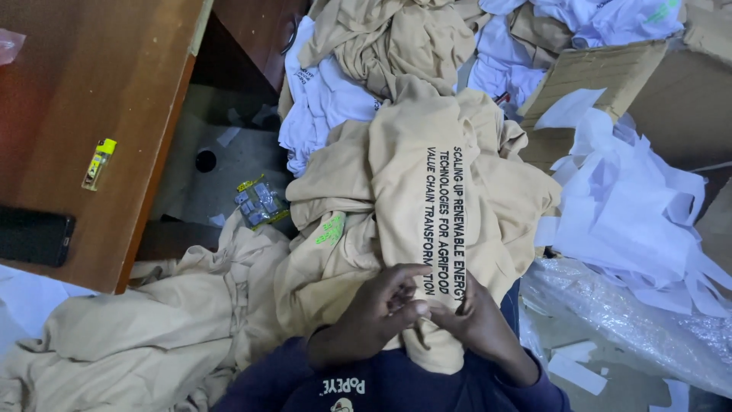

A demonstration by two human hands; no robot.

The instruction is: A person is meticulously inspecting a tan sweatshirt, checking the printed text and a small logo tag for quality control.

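A tan T-shirt (427,191) with black printed lettering lies draped over my lap on top of a heap of other tan shirts (152,328). My left hand (377,309) and my right hand (476,320) meet at the shirt's near end, just below the lettering. The fingers of both hands pinch the fabric or something small on it; what lies between the fingertips is too small to tell. Dark blue sleeves cover both my arms.
A brown wooden table (91,99) at the left carries a yellow lighter (99,162) and a black phone (34,236). White shirts (320,99) lie behind. Cardboard (602,76), white paper strips (640,206) and clear plastic wrap (625,313) lie at the right. A small packet (261,202) lies on the floor.
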